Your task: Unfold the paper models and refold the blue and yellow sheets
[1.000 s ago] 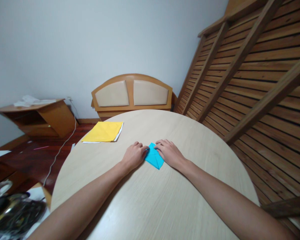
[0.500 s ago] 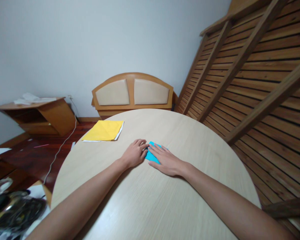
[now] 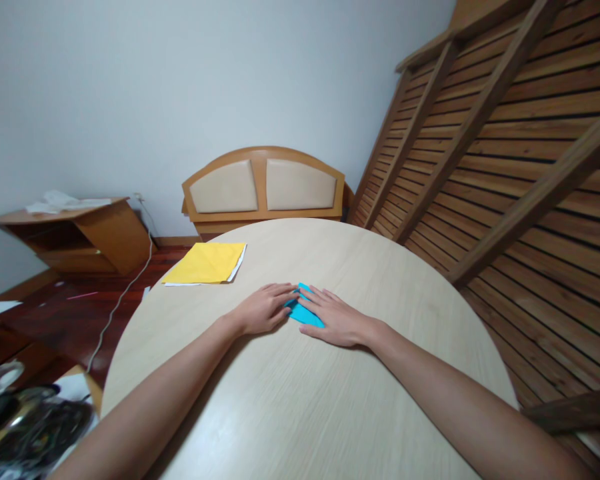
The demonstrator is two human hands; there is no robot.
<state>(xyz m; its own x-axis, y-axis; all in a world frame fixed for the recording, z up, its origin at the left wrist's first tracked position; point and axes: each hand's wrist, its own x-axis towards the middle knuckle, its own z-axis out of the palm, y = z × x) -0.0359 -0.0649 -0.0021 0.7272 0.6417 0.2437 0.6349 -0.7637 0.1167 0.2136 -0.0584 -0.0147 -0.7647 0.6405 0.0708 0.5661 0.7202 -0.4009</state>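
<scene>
A small folded piece of blue paper [image 3: 304, 313] lies flat near the middle of the round pale wooden table [image 3: 310, 393]. My right hand [image 3: 333, 319] lies flat on top of it with fingers stretched out, covering most of it. My left hand [image 3: 264, 310] rests on the table at the paper's left edge, its fingertips touching the blue paper. Only a strip of the paper shows between the two hands.
A stack of yellow paper [image 3: 206, 264] lies at the table's far left edge. Behind the table stands a padded wooden headboard [image 3: 264, 187]. A slatted wooden frame [image 3: 505, 153] leans at the right. A low wooden cabinet [image 3: 75, 233] and a white cable are on the floor at left.
My right hand has slid over the blue paper and flattened on it. My left hand has uncurled from a loose fist, its fingers now stretched onto the paper's edge.
</scene>
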